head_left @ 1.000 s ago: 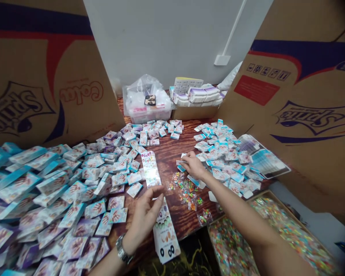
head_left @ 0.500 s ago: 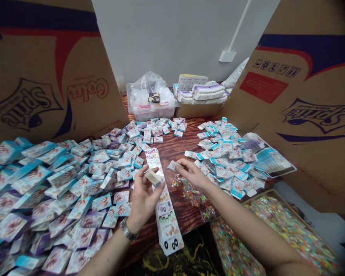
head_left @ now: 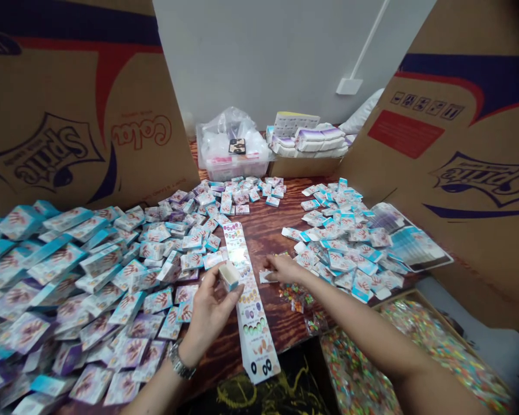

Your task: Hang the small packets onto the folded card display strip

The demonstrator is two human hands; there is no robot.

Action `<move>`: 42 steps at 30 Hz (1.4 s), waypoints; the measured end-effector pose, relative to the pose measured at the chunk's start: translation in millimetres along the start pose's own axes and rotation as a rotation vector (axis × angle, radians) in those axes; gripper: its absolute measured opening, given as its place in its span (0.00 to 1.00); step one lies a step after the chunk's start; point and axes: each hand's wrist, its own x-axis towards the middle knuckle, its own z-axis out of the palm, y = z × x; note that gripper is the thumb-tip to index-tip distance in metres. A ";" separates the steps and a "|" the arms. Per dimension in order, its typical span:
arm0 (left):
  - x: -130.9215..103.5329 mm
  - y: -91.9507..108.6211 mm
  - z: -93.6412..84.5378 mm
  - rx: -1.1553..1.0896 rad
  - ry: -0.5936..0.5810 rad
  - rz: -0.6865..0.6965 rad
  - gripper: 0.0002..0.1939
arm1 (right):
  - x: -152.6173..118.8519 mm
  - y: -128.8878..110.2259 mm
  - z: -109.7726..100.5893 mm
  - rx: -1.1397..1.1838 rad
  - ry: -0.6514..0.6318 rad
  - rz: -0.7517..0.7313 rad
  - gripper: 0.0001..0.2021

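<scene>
Pale grey wall (head_left: pixel 259 52) closes off the far end, with a big brown carton (head_left: pixel 69 115) standing on the left of the long printed strip (head_left: pixel 253 323) and another brown carton (head_left: pixel 467 190) on its right. Wood-grained red-brown table (head_left: pixel 263 219) shows on both sides of that strip. Over the strip's left edge, the left hand (head_left: pixel 214 308), wearing a metal watch (head_left: pixel 180 361), pinches a small open box (head_left: pixel 229 275) between thumb and fingers, its pale hollow facing up. Just right of the strip, the right hand (head_left: pixel 281 269) reaches low, fingers drawn close together at a small white piece (head_left: pixel 266 276); I can't tell whether they grip it. Little packets of bright bits (head_left: pixel 296 297) lie below that hand, and a whole trayful, the open carton (head_left: pixel 354 369), sits lower, to the strip's right. Left of the strip spreads a large heap of small boxes (head_left: pixel 99 294); right of it, a smaller heap (head_left: pixel 341 248). Beyond the strip's far end stand a clear plastic tub (head_left: pixel 233 168) and a low carton of white-and-purple bundles (head_left: pixel 305 168).
</scene>
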 end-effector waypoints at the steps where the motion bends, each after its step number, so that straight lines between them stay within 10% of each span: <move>1: -0.5 0.7 0.5 -0.003 -0.011 -0.003 0.20 | 0.5 -0.8 2.2 -0.033 0.006 0.016 0.11; 11: -1.1 -14.6 -20.1 0.466 -0.088 0.153 0.24 | -40.3 -31.5 -25.9 -0.038 0.158 -0.059 0.06; 20: -8.6 -10.9 -16.6 0.657 -0.234 0.282 0.27 | -82.4 -80.2 -55.9 0.073 0.512 -0.472 0.11; 29: -13.5 -0.9 -18.5 0.738 -0.250 0.258 0.27 | -75.4 -91.5 -38.5 -0.505 0.609 -0.758 0.10; 36: -16.2 10.7 -17.0 0.801 -0.295 0.242 0.29 | -76.4 -94.4 -36.6 -0.707 0.505 -0.972 0.09; 42: -18.0 6.1 -15.1 0.855 -0.316 0.291 0.27 | -78.3 -103.1 -39.3 -0.166 0.323 -0.795 0.11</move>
